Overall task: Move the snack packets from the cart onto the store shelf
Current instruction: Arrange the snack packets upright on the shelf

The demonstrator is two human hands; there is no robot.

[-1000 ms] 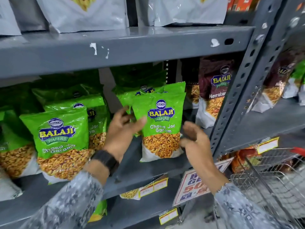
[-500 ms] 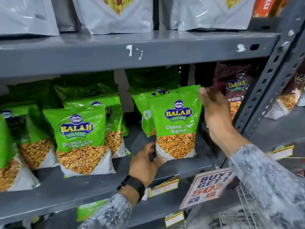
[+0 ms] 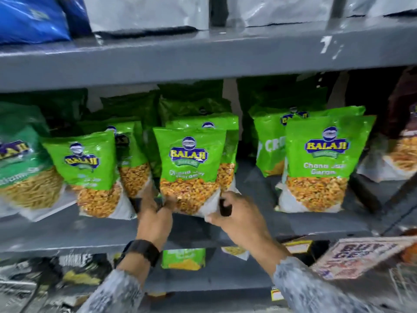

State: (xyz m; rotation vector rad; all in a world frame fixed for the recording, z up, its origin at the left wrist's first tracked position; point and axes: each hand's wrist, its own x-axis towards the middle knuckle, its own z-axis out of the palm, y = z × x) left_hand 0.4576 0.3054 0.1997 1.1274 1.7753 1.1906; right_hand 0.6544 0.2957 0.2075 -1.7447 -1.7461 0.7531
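Observation:
Several green Balaji snack packets stand in rows on the grey middle shelf [image 3: 316, 224]. The front packet of the centre row [image 3: 190, 163] stands upright. My left hand [image 3: 154, 214] grips its lower left corner and my right hand [image 3: 237, 216] pinches its lower right corner. Another green packet [image 3: 325, 159] stands alone in front to the right, and one more [image 3: 88, 170] leans at the left. The cart is out of view.
The upper shelf edge [image 3: 203, 57] overhangs the packets, with white and blue bags above. Maroon packets [image 3: 404, 141] sit at the far right. A tilted promo sign [image 3: 358, 256] hangs at the lower right. More packets lie on the lower shelf [image 3: 182, 259].
The view has swung left. Both hands left the right-hand packet, which stays standing, and now hold the bottom corners of the centre row's front packet.

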